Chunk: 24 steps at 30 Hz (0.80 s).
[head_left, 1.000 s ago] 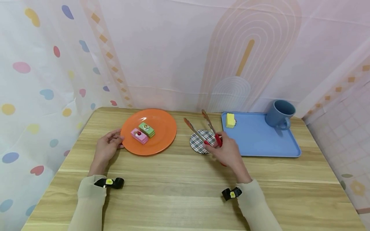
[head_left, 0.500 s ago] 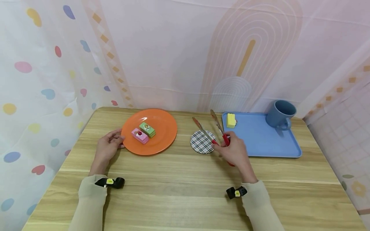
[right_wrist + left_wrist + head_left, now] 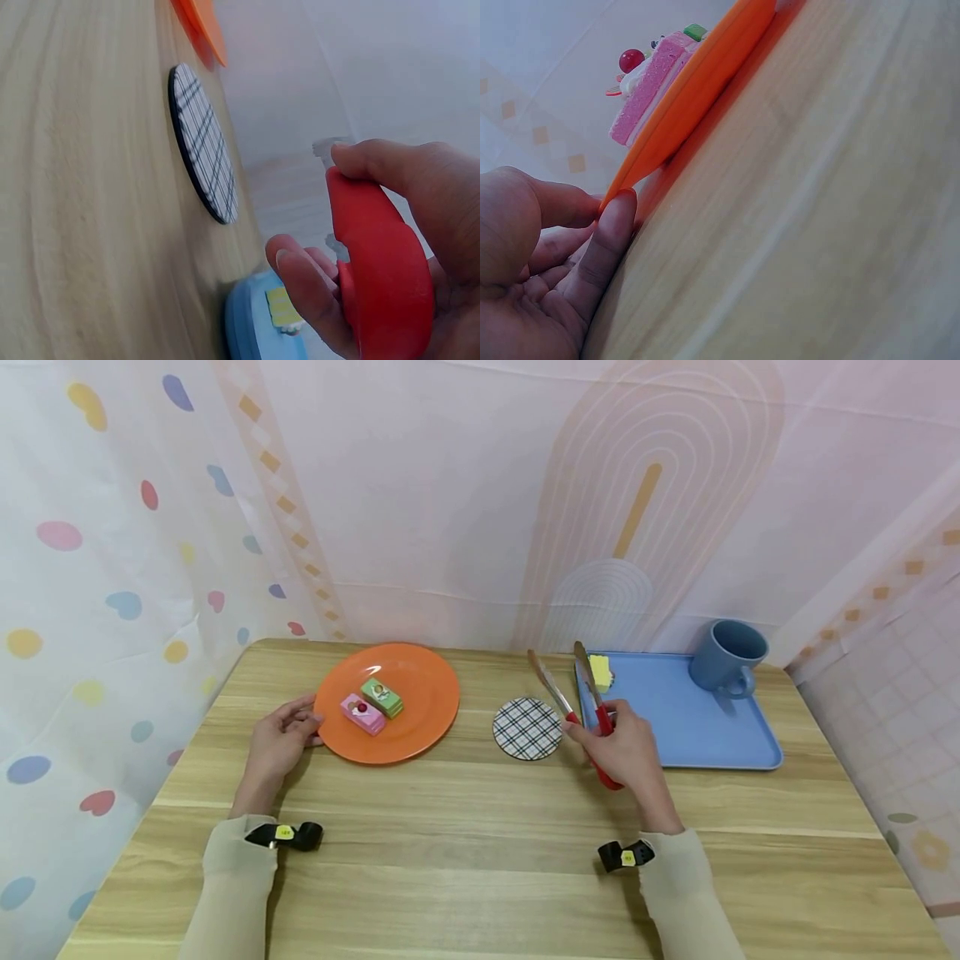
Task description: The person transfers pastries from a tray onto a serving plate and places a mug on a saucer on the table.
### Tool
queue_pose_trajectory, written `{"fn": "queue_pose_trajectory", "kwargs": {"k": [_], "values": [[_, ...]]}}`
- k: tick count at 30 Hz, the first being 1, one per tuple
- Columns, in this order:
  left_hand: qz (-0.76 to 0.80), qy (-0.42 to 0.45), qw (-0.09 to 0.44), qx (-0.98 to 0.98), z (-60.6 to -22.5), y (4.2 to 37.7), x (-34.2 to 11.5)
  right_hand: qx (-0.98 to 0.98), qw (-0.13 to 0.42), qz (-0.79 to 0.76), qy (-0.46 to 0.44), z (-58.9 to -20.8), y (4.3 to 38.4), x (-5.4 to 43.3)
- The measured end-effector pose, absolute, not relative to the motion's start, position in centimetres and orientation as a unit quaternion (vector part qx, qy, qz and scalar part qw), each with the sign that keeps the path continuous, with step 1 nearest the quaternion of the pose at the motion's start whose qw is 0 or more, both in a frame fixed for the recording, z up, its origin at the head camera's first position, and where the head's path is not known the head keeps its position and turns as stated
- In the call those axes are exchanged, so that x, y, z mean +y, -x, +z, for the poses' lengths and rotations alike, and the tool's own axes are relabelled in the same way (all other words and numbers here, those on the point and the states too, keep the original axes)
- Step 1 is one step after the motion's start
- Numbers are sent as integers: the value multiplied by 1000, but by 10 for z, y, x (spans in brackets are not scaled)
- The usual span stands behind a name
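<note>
My left hand (image 3: 276, 745) pinches the left rim of an orange plate (image 3: 423, 693); in the left wrist view thumb and finger (image 3: 615, 225) meet on its edge. On the plate lie a pink toy cake slice (image 3: 363, 714) and a green one (image 3: 382, 697), side by side. With my right hand (image 3: 624, 752) I grip red-handled metal tongs (image 3: 604, 720), their arms spread apart with nothing between the tips. The tongs hover over the left edge of a blue tray (image 3: 697, 735). A yellow toy cake slice (image 3: 602, 672) sits in that tray's back left corner, partly behind one tong arm.
A blue mug (image 3: 726, 656) stands at the tray's back right. Between plate and tray lies a round plaid coaster (image 3: 527, 728). The wooden table (image 3: 450, 860) meets a patterned cloth backdrop (image 3: 420, 527) at its back edge.
My right hand has carried the tongs rightward, from above the coaster to the tray's left edge by the yellow cake slice. My left hand and the plate have stayed in place.
</note>
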State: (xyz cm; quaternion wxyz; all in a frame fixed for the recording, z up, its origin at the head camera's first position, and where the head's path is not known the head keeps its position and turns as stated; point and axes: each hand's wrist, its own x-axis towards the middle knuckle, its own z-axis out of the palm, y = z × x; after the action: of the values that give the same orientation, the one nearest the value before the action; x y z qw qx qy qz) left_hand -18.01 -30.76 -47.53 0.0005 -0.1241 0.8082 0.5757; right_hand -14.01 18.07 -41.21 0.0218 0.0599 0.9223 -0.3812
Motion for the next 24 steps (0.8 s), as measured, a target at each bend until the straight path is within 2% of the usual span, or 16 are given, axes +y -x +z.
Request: {"fn": "queue_pose_trajectory", "kwargs": {"k": [24], "values": [[574, 121, -2, 810, -473, 178, -306, 933, 20, -344, -103, -409, 142, 207]]}}
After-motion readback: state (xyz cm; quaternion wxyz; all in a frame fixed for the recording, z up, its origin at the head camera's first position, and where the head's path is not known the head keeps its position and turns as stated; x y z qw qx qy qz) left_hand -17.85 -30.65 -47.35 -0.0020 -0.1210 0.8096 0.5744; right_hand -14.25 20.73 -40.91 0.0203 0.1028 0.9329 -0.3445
